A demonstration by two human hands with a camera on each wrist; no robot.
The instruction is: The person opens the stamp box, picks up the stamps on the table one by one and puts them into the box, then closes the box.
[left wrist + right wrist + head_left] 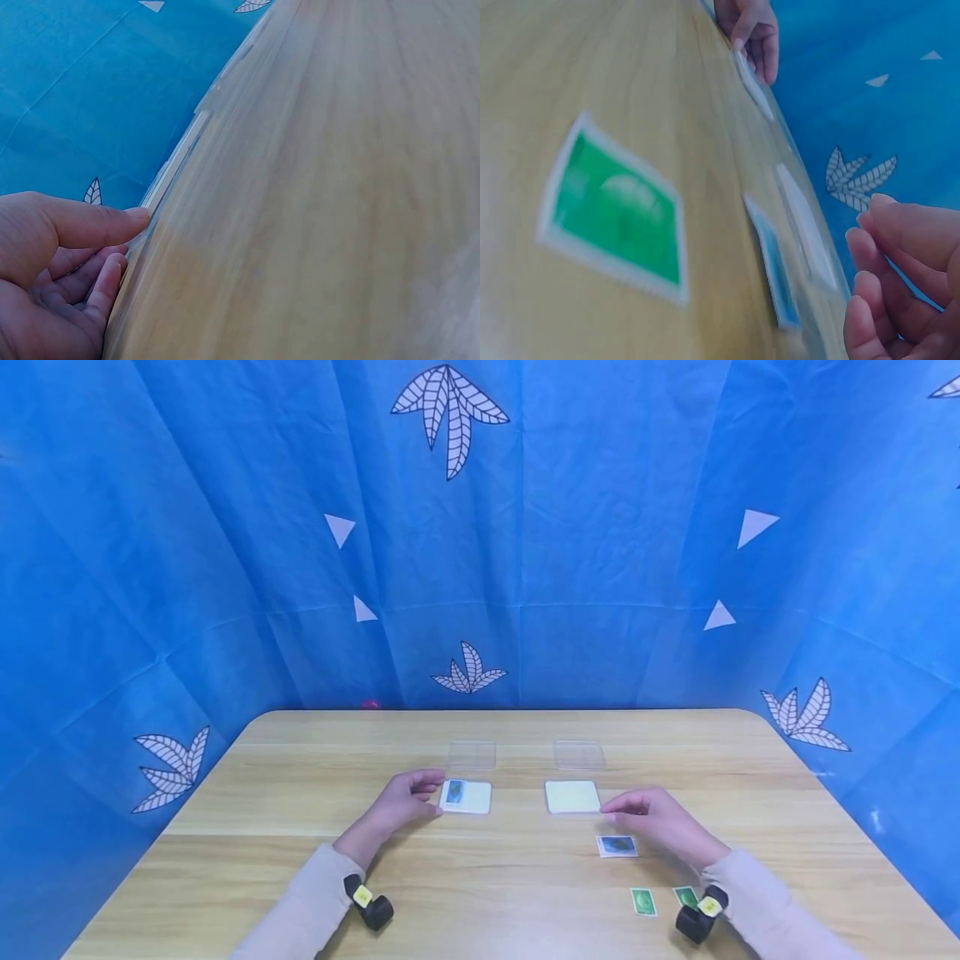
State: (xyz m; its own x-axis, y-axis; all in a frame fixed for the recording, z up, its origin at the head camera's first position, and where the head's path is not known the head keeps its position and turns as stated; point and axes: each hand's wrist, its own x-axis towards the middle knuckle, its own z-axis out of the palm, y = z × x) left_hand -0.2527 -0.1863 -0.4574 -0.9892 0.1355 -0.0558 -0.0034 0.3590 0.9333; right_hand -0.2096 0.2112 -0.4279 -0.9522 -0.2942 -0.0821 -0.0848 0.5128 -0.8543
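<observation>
The left pad [477,798], flat and white, lay at the middle of the table [480,868], a little to the left, with a blue stamp [454,792] on its left part. The left hand [405,800] held this pad at its left edge, the thumb on the near side and the fingers on the far side, with only a small opening between them. The right pad [572,797] lay beside it, well apart. At its near right corner was the right hand [654,817], its fingers loosely bent and holding nothing; whether a fingertip touched the corner, I could not tell.

In total there were two pads and four stamps, two blue and two green. The second blue stamp [617,847] lay on the near side of the right hand; the two green stamps [643,902] lay nearer still, one partly covered by the wrist camera [696,923]. Farther than the pads lay two clear plates [580,756], and behind the table hung a blue curtain [600,468].
</observation>
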